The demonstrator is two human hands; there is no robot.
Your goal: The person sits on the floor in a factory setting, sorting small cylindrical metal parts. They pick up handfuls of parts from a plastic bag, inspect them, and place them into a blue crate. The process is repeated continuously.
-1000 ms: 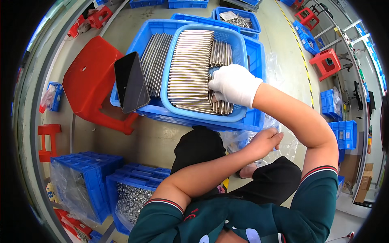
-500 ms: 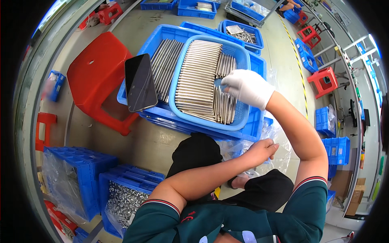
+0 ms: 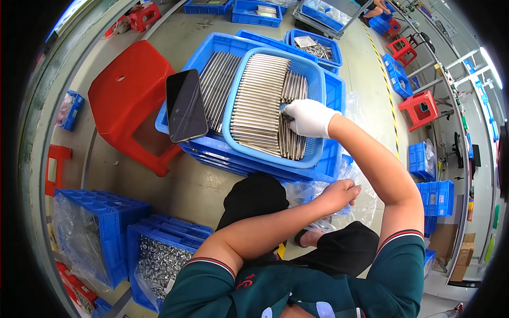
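Observation:
My right hand (image 3: pixel 312 117), in a white glove that leaves the fingertips bare, reaches into a light blue plastic basket (image 3: pixel 227 127). Its fingers are bent together at the metal rods (image 3: pixel 294 142) stacked on the basket's right side; what they pinch is hidden. A longer column of shiny metal rods (image 3: pixel 258 100) fills the basket's left side. My bare left hand (image 3: pixel 342 195) is curled closed above a clear plastic bag (image 3: pixel 366 180) near my knees; anything inside it is hidden. The basket sits on a larger blue crate (image 3: pixel 335 106), where longer thin rods (image 3: pixel 218 87) lie to its left.
A black phone (image 3: pixel 186 106) leans at the crate's left edge, beside a red stool (image 3: pixel 124 87). Blue bins stand at lower left, one full of small metal parts (image 3: pixel 161 265). Another bin of metal pieces (image 3: pixel 321 50) is behind the crate. More red stools line the right side.
My right hand has lowered onto the right-hand rods, moving slightly left and down, and its fingers have drawn together. The left hand stays almost still.

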